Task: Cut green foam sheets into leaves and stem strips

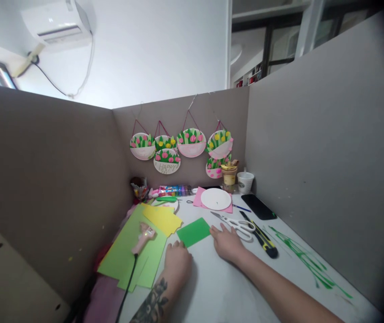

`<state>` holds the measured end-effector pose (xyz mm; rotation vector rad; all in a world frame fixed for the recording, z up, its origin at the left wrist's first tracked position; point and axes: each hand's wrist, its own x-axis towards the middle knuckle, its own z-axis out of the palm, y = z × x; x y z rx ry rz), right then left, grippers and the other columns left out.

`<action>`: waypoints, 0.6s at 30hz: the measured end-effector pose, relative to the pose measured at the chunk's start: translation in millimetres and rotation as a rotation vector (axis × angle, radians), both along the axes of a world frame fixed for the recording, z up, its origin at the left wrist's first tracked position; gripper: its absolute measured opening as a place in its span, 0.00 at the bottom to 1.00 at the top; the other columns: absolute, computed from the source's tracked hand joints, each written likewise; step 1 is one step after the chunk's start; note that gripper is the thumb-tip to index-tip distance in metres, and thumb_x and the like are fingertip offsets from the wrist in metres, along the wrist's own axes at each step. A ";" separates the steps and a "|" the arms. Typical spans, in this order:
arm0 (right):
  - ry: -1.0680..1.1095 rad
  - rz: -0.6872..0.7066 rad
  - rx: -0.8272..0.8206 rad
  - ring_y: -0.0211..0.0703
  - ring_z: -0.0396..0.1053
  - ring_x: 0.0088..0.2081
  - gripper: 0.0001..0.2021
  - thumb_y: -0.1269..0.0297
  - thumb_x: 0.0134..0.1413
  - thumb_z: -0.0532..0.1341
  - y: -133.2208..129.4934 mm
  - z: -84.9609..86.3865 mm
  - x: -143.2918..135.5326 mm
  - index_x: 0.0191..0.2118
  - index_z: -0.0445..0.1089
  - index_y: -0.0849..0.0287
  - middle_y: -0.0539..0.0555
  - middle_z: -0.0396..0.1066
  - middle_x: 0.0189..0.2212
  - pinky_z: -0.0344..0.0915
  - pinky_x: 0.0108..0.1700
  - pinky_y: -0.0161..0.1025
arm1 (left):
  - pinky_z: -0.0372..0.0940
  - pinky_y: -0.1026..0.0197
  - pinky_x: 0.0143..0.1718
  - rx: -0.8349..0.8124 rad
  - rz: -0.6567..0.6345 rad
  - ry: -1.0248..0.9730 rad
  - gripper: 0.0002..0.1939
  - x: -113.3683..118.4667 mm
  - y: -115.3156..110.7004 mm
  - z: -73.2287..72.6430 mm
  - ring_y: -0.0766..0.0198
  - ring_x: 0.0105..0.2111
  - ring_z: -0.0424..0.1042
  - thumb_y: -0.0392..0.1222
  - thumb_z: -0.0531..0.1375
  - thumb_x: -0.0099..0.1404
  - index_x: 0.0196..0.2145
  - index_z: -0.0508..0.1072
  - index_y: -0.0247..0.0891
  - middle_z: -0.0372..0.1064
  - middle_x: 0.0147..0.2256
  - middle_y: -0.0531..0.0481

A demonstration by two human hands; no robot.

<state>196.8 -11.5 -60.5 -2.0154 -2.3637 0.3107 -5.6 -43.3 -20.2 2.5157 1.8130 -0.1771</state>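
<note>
1. Resting palm down at the card, our left hand has its fingers bent at the near left corner; we cannot tell whether they pinch it.
2. Our right hand lies loosely open, fingertips at the card's right edge, clenching nothing.
3. We see the card, plain green, flat on the table between and just beyond our hands.
4. To the left, a glue gun lies on light green sheets, near yellow paper.
5. To the right lie white scissors, a cutter and, farther right, green strips.
6. On the far side, we have a white plate on pink paper, with a phone to its right.
7. Beyond, flower plates hang on the far panel.
</note>
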 end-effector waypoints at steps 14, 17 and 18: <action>0.049 0.022 0.017 0.61 0.42 0.67 0.29 0.68 0.57 0.46 3.5 -4.2 2.9 0.65 0.56 0.56 0.53 0.50 0.66 0.41 0.61 0.66 | 0.58 0.44 0.52 0.053 -0.137 -0.157 0.24 60.2 27.7 -18.4 0.45 0.54 0.63 0.45 0.51 0.66 0.55 0.69 0.34 0.66 0.54 0.36; 0.077 0.022 -0.004 0.59 0.42 0.67 0.29 0.68 0.56 0.48 5.1 -5.1 5.7 0.65 0.56 0.54 0.52 0.50 0.66 0.42 0.61 0.64 | 0.55 0.43 0.56 0.011 -0.207 -0.212 0.26 70.4 36.5 -18.5 0.46 0.60 0.57 0.44 0.49 0.66 0.61 0.62 0.38 0.58 0.61 0.40; 0.082 0.022 -0.011 0.58 0.42 0.67 0.30 0.68 0.56 0.48 5.5 -5.2 6.7 0.65 0.56 0.54 0.52 0.50 0.66 0.42 0.61 0.64 | 0.55 0.42 0.56 0.001 -0.209 -0.208 0.26 71.1 38.4 -17.8 0.45 0.61 0.56 0.44 0.49 0.66 0.61 0.62 0.39 0.58 0.61 0.41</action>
